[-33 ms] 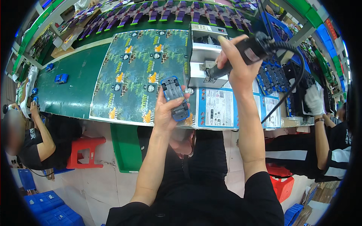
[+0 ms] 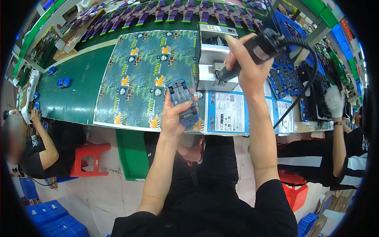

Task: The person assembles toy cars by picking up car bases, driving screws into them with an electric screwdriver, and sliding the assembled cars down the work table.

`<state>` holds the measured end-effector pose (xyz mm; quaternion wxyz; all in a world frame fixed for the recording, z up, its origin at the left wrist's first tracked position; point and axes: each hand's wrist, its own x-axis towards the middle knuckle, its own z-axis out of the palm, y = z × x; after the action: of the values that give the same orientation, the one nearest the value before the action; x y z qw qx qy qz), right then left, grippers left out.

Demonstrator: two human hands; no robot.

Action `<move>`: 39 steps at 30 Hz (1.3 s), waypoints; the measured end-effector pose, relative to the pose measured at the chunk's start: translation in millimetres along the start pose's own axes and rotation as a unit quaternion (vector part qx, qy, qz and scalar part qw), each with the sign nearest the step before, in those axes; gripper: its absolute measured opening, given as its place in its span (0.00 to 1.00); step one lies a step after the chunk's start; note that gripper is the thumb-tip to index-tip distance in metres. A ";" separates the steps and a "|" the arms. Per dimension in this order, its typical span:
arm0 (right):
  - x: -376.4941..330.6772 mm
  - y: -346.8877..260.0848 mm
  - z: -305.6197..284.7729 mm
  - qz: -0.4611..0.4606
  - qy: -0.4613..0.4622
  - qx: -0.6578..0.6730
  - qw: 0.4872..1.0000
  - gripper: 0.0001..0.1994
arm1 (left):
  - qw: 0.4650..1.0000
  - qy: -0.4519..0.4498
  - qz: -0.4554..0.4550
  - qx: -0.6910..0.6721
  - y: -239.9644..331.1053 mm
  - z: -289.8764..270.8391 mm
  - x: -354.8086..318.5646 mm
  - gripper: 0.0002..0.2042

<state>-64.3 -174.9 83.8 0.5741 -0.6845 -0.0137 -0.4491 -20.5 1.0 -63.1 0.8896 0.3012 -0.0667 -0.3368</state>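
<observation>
My left hand (image 2: 173, 113) is closed round a blue toy car (image 2: 183, 103), thumb across it, its dark underside and wheels turned up. Gripped in my right hand (image 2: 252, 65) is a black electric screwdriver (image 2: 262, 52), tilted so that its nose points down and left. That nose meets the front of a silver metal box-shaped machine (image 2: 215, 50), at a small plate (image 2: 219, 68); whether the tip touches a screw there is too small to tell. A black coiled cable (image 2: 314, 59) runs from the screwdriver's rear end.
A patterned sheet (image 2: 138, 79) covers the green table. Several upturned blue cars (image 2: 285, 81) lie right of the machine, beside a black bin (image 2: 314, 94). Purple and green parts (image 2: 173, 15) line the back. Co-workers sit on both sides; one gloved hand (image 2: 334, 102) is at the right.
The co-worker's gloved hand at the right has shifted slightly to the right. My own hands, the car and the screwdriver stay nearly where they were.
</observation>
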 end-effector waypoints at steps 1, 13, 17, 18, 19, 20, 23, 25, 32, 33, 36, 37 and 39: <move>3.0 -2.4 5.5 0.020 0.002 -0.005 1.000 0.10 | 1.000 0.001 0.017 -0.001 0.3 -0.6 1.3 0.29; -67.7 -25.2 5.7 0.071 -0.101 0.269 0.955 0.10 | 0.999 0.012 0.018 0.032 -3.1 -2.2 5.2 0.30; -76.7 -23.2 14.6 0.077 -0.092 0.242 0.963 0.10 | 0.999 0.018 0.012 0.028 -1.8 0.5 3.8 0.30; -77.1 -22.3 15.1 0.076 -0.088 0.232 0.966 0.10 | 0.999 0.018 0.013 0.028 -2.6 0.7 4.0 0.30; -76.8 -21.2 15.4 0.072 -0.096 0.239 0.964 0.09 | 0.999 0.016 0.013 0.027 -3.8 0.1 4.4 0.30; -77.6 -19.9 16.0 0.072 -0.097 0.239 0.964 0.09 | 0.999 0.014 0.013 0.027 -4.4 0.0 4.7 0.30; -83.1 -16.8 19.9 0.104 -0.097 0.191 0.971 0.08 | 0.999 0.017 0.027 0.033 -4.5 0.7 4.2 0.30; -83.4 -14.6 24.5 0.122 -0.095 0.228 0.961 0.09 | 0.999 0.025 0.016 0.025 -3.6 2.9 4.4 0.30; -79.6 -14.9 27.8 0.083 -0.234 0.167 0.954 0.17 | 0.999 0.030 -0.019 0.037 -3.3 0.6 10.5 0.29; -78.4 -15.0 27.6 0.075 -0.240 0.160 0.955 0.17 | 0.999 0.028 -0.020 0.030 -2.2 3.1 10.0 0.28; -76.8 -11.9 27.3 0.077 -0.237 0.170 0.953 0.17 | 0.998 0.032 -0.028 0.044 -1.2 1.2 10.6 0.27; -77.2 -11.0 27.3 0.086 -0.226 0.187 0.952 0.17 | 0.998 0.033 -0.027 0.043 -0.7 1.4 9.8 0.27; -80.0 -11.2 29.2 0.091 -0.211 0.209 0.951 0.17 | 0.998 0.037 -0.037 0.038 0.5 3.1 8.1 0.26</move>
<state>-100.5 -108.0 43.8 0.7264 -0.6271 -0.1658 -0.2272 -15.0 -5.3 -61.0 0.8665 0.3489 -0.0349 -0.3554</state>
